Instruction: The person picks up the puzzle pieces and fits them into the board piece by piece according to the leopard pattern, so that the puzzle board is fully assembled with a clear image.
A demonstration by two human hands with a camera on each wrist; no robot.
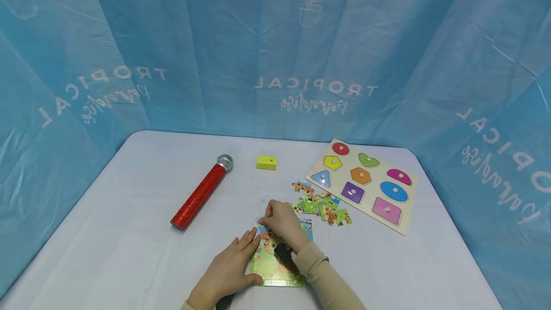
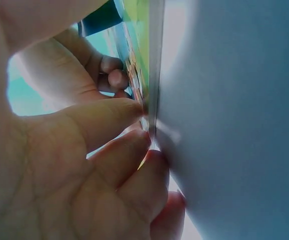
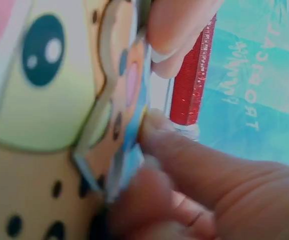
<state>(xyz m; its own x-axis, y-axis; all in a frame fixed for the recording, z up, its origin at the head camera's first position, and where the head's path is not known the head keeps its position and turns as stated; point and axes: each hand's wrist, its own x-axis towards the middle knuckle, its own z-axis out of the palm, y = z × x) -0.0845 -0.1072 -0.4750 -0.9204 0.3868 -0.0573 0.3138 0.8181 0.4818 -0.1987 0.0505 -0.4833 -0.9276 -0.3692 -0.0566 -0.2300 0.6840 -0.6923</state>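
Observation:
A jigsaw puzzle board [image 1: 275,271] with a green, spotted-animal picture lies at the front middle of the table. My left hand [image 1: 232,264] rests along its left side, fingers extended to the upper left edge and thumb at the lower left corner. In the left wrist view, the left fingertips [image 2: 134,107] touch the board's edge. My right hand [image 1: 284,224] is over the board's upper left part and pinches a puzzle piece [image 3: 127,95]. That piece stands slightly raised and tilted against the picture in the right wrist view. The right hand and wrist strap hide much of the board's middle.
Several loose puzzle pieces [image 1: 307,205] lie in a pile behind the board to the right. Beyond them is a wooden shape-peg board [image 1: 374,190]. A red microphone [image 1: 200,195] lies to the left, and a small yellow block [image 1: 267,163] sits at the back. Blue curtains [image 1: 228,51] enclose the table.

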